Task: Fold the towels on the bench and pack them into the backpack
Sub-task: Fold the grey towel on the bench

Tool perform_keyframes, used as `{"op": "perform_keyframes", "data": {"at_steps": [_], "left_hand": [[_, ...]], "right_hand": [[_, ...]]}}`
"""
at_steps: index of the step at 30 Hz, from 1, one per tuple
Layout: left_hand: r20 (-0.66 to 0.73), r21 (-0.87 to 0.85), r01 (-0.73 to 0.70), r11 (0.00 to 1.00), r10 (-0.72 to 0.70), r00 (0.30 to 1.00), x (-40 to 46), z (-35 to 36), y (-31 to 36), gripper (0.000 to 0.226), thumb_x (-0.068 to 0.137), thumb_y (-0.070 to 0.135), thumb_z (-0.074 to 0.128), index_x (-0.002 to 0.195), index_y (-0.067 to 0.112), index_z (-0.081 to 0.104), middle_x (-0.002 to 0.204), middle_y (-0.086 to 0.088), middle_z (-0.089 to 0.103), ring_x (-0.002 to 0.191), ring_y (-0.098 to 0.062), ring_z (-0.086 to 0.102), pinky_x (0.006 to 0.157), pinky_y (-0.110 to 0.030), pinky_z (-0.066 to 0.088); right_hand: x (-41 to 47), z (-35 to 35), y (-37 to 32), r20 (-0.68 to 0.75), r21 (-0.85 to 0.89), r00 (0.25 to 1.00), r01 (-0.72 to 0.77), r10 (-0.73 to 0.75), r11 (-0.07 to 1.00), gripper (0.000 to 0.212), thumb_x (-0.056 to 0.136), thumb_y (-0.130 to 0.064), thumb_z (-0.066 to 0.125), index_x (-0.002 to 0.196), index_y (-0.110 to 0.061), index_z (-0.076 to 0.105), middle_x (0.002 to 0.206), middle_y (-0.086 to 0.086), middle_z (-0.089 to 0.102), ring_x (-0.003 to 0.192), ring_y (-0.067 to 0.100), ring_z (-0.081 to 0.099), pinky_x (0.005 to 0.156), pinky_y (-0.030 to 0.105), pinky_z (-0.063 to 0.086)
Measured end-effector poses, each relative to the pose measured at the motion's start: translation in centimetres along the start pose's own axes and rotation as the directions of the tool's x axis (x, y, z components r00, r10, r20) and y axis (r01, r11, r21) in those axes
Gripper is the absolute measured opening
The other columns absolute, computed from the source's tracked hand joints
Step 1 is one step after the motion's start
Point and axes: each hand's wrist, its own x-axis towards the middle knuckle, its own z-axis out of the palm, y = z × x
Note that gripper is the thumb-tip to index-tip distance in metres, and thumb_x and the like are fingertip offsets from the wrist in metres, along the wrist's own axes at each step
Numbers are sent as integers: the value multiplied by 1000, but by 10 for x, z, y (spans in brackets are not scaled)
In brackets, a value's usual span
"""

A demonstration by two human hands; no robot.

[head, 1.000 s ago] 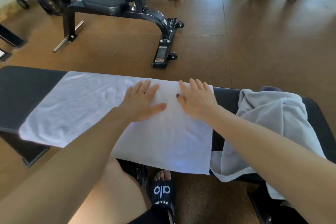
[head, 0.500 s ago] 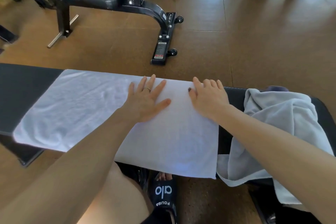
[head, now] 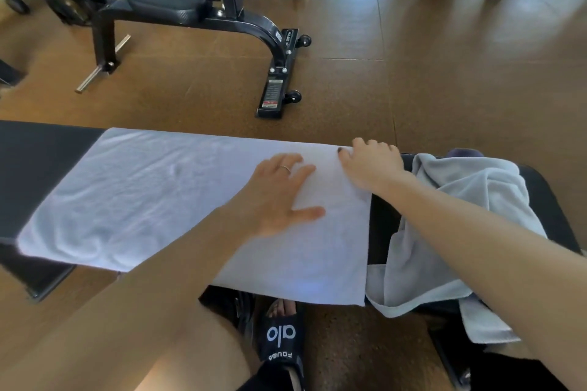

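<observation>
A white terry towel (head: 152,197) lies spread flat along the black padded desk (head: 41,162), not yet folded, while a crumpled pale grey towel (head: 444,232) waits just beside it; no backpack is in view, so most of the task appears to remain. The left hand (head: 279,197) presses flat, fingers splayed and released. The right hand (head: 371,165) rests at the far right corner, fingers curled over the edge.
</observation>
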Motion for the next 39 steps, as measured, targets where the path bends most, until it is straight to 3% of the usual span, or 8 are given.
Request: {"op": "perform_keyframes", "data": {"at_steps": [4, 7, 12, 18, 23, 26, 30, 39], "left_hand": [[-55, 25, -383, 924, 383, 922, -33, -5, 63, 76, 79, 81, 55, 123, 20, 46, 121, 2, 45, 103, -17, 40, 93, -33, 38], [-5, 158, -531, 832, 539, 842, -49, 12, 87, 78, 76, 77, 62, 121, 13, 53, 116, -2, 56, 96, -19, 46, 84, -34, 41], [33, 239, -492, 837, 499, 866, -61, 32, 102, 55, 72, 38, 83, 116, 15, 59, 113, -5, 64, 93, -22, 58, 77, -36, 51], [-25, 136, -440, 888, 447, 894, -76, 19, 103, 24, 95, 33, 53, 108, 14, 62, 102, -4, 64, 85, -19, 57, 73, -33, 51], [-139, -298, -106, 949, 67, 988, -101, -28, 66, 26, 97, 26, 40, 71, 22, 33, 69, 4, 42, 62, -12, 39, 56, -23, 25], [-176, -656, 54, 753, -222, 959, -128, -56, 25, 34, 93, 12, 49, 64, 15, 32, 59, 8, 32, 57, -9, 29, 53, -20, 25], [-192, -825, 113, 554, -462, 866, -169, -70, -26, 41, 92, -2, 49, 60, 16, 30, 59, 9, 28, 55, -6, 30, 54, -10, 32], [-278, -822, 276, 499, -773, 570, -236, -39, -134, 36, 95, 6, 48, 64, 13, 32, 61, 8, 29, 59, -12, 28, 58, -31, 26]], "right_hand": [[3, -13, 6, 42, 154, 995, -97, 92, 983, 50, 100, -51, 34, 130, -13, 49, 127, 12, 60, 118, 35, 55, 100, 45, 36], [1, -19, 4, 19, 417, 990, -134, 139, 899, 45, 95, -40, 55, 134, -20, 46, 119, 3, 61, 116, 29, 55, 103, 43, 37], [3, -21, 7, -45, 654, 978, -125, 204, 746, 41, 86, -9, 59, 125, -16, 50, 105, 1, 53, 105, 27, 57, 89, 41, 50], [-4, -28, 7, -193, 667, 963, -12, 188, 745, 30, 90, -12, 51, 120, -16, 55, 94, -4, 55, 87, 18, 52, 74, 30, 39], [2, -54, -15, -137, 825, 982, 40, 130, 564, 20, 86, -11, 55, 97, -19, 70, 98, -3, 66, 87, 19, 60, 76, 33, 53], [8, -72, -47, -3, 948, 995, -30, 104, 316, 13, 82, -7, 62, 80, -16, 71, 81, 5, 67, 77, 22, 63, 67, 33, 54], [16, -90, -103, 67, 992, 994, -57, -83, 110, 20, 85, -7, 63, 105, -6, 67, 79, 9, 70, 78, 23, 69, 73, 32, 56], [40, -101, -272, -143, 758, 939, 308, -314, 575, 19, 88, -12, 70, 108, -11, 72, 99, 10, 72, 88, 20, 72, 84, 32, 60]]}}
